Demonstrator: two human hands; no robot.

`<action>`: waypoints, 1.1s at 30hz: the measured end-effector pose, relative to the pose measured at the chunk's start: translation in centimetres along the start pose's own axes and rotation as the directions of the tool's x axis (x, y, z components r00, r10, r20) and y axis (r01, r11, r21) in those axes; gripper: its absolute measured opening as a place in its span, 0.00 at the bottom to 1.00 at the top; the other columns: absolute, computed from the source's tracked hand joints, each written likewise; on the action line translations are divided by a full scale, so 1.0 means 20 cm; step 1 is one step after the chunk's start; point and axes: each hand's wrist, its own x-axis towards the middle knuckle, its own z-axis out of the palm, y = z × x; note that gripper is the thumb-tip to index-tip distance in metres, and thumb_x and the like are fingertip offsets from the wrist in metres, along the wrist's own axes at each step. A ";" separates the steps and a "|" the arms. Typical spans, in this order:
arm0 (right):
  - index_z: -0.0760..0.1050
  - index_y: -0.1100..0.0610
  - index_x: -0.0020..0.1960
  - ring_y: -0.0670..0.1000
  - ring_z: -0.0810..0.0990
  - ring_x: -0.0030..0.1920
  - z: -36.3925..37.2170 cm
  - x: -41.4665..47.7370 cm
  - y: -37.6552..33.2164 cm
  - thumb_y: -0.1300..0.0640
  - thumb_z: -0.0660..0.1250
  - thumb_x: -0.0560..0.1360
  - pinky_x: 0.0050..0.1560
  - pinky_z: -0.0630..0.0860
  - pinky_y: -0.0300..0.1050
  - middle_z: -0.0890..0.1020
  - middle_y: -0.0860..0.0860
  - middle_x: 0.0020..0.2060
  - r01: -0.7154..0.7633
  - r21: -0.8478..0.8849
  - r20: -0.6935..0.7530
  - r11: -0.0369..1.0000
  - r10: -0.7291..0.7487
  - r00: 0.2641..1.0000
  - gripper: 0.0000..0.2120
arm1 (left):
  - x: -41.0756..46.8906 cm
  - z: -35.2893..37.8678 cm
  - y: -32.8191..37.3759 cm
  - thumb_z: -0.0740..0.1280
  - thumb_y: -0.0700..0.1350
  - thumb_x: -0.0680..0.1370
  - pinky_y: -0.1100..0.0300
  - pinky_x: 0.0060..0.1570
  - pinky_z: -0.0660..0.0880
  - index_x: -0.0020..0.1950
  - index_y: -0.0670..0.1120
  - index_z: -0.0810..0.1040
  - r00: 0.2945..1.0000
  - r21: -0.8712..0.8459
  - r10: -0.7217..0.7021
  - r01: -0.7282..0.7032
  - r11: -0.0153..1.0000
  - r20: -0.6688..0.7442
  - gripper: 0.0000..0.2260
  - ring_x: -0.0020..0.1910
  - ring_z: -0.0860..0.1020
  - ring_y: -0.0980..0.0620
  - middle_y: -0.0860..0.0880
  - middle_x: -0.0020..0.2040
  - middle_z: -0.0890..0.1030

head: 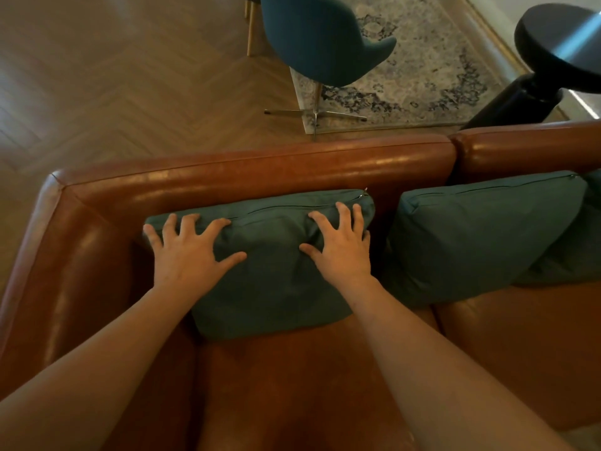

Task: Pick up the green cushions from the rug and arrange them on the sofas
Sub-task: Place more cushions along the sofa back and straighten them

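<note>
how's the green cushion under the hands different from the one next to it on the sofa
The cushion under the hands has the left hand and right hand spread flat on it; the neighbouring cushion is untouched. The first sits by the sofa's corner armrest; the second sits further right and overlaps another green cushion. Both are teal-green, zipper edge up, leaning on the brown leather backrest.

The third green cushion [572, 252] runs off the right edge. The black round table [562, 43] is cropped too. The teal chair [318, 40] loses its top.
</note>
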 end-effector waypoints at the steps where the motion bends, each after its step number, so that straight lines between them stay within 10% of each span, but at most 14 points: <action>1: 0.58 0.37 0.83 0.63 0.37 0.86 -0.01 0.00 0.00 0.34 0.66 0.82 0.82 0.53 0.74 0.47 0.53 0.86 0.000 -0.005 0.007 1.000 0.000 1.000 0.33 | 0.00 -0.01 0.00 0.53 0.80 0.72 0.24 0.74 0.50 0.79 0.65 0.62 1.000 0.002 -0.003 0.003 1.000 0.013 0.39 0.79 0.60 0.31 0.41 0.78 0.67; 8: 0.59 0.40 0.83 0.67 0.41 0.86 -0.11 -0.06 -0.06 0.37 0.68 0.82 0.83 0.45 0.74 0.49 0.57 0.85 0.012 -0.117 0.010 0.993 -0.011 1.000 0.34 | -0.07 -0.10 -0.01 0.58 0.81 0.70 0.22 0.71 0.51 0.78 0.68 0.60 0.997 -0.050 -0.077 0.078 0.996 0.029 0.39 0.81 0.51 0.33 0.42 0.81 0.55; 14: 0.68 0.47 0.80 0.63 0.57 0.83 -0.14 -0.11 -0.06 0.48 0.70 0.83 0.83 0.60 0.63 0.62 0.56 0.80 0.118 -0.134 -0.061 0.984 -0.127 0.990 0.27 | -0.14 -0.10 -0.07 0.66 0.72 0.74 0.32 0.68 0.72 0.80 0.63 0.63 0.994 -0.231 -0.098 0.107 0.967 0.050 0.36 0.79 0.53 0.34 0.43 0.79 0.57; 33: 0.60 0.46 0.85 0.62 0.52 0.84 -0.56 -0.34 -0.07 0.52 0.68 0.84 0.84 0.55 0.67 0.57 0.56 0.83 0.142 -0.141 0.009 0.980 -0.143 0.990 0.32 | -0.34 -0.54 0.13 0.69 0.69 0.75 0.37 0.72 0.69 0.82 0.65 0.54 0.999 -0.301 -0.030 0.037 0.953 0.030 0.40 0.77 0.61 0.35 0.42 0.80 0.58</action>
